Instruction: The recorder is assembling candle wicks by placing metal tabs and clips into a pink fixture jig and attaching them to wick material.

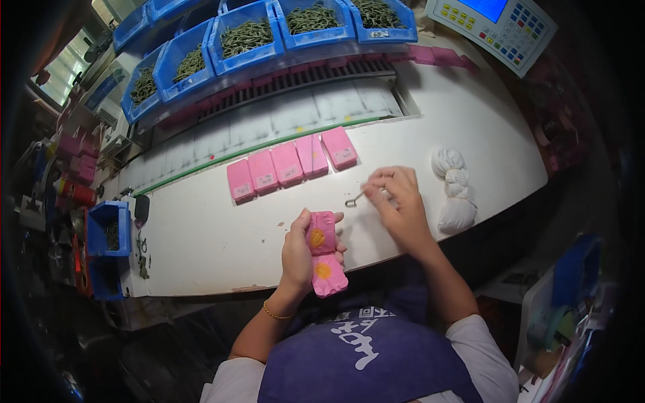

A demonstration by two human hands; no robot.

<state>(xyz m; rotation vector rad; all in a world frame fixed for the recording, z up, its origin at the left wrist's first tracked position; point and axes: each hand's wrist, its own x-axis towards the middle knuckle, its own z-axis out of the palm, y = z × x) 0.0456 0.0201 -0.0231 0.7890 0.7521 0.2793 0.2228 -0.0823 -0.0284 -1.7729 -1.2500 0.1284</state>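
My left hand [296, 252] grips an opened pink rubber mold [328, 283], thumb along its upper edge and fingertips around its right side. The mold's two halves lie spread one above the other, each with a yellow-orange patch in the middle. To the right of it, above the white table, my right hand [398, 201] is closed in a pinch on a thin stick-like piece with a small U-shaped end [351, 202]. That piece is apart from the mold, and its exact kind is too small to make out.
Several closed pink blocks [287, 164] with pale labels stand in a row ahead. A tied white cloth bundle [457, 188] lies at right. Blue bins [246, 39] of dark green pieces line the back, near a keypad panel [500, 30]. More blue bins [109, 230] sit left.
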